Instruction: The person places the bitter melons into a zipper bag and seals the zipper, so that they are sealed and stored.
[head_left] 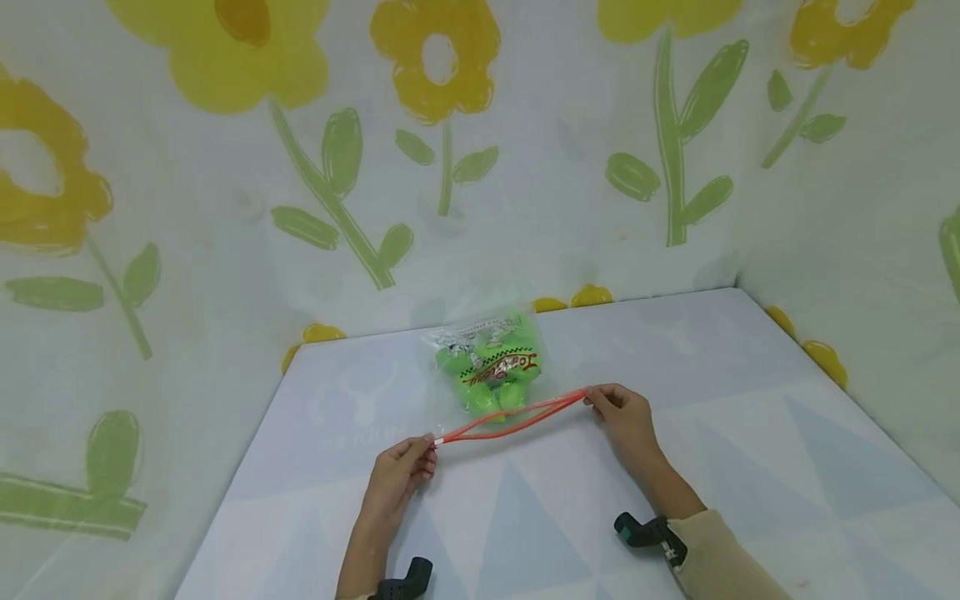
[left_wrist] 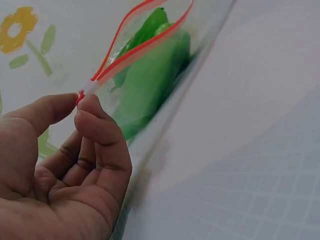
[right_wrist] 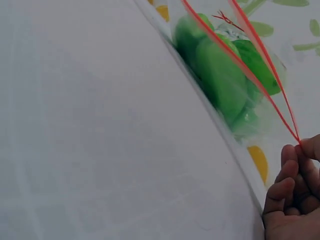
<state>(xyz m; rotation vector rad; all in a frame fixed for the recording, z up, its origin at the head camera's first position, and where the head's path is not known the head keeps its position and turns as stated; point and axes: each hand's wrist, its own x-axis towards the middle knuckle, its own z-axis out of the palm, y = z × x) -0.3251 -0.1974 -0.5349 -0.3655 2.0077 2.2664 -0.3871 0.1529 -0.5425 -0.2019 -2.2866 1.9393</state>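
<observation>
A clear plastic slider bag point(head_left: 498, 365) with a red zip rim and red and black print lies on the table, its mouth towards me. Inside are smooth green items point(right_wrist: 220, 75) that look like peppers. The rim's two red strips point(head_left: 517, 423) stand apart in the middle, leaving the mouth open. At its left end my left hand point(head_left: 396, 482) pinches the rim by the white slider point(left_wrist: 89, 87) between thumb and index finger. My right hand point(head_left: 628, 423) pinches the opposite corner, where the strips meet. The other fingers of both hands are curled.
The bag rests on a pale table point(head_left: 675, 350) patterned with blue triangles. Behind and beside it hang white walls point(head_left: 525, 183) with yellow flowers. Black wrist devices point(head_left: 641, 531) sit on both forearms.
</observation>
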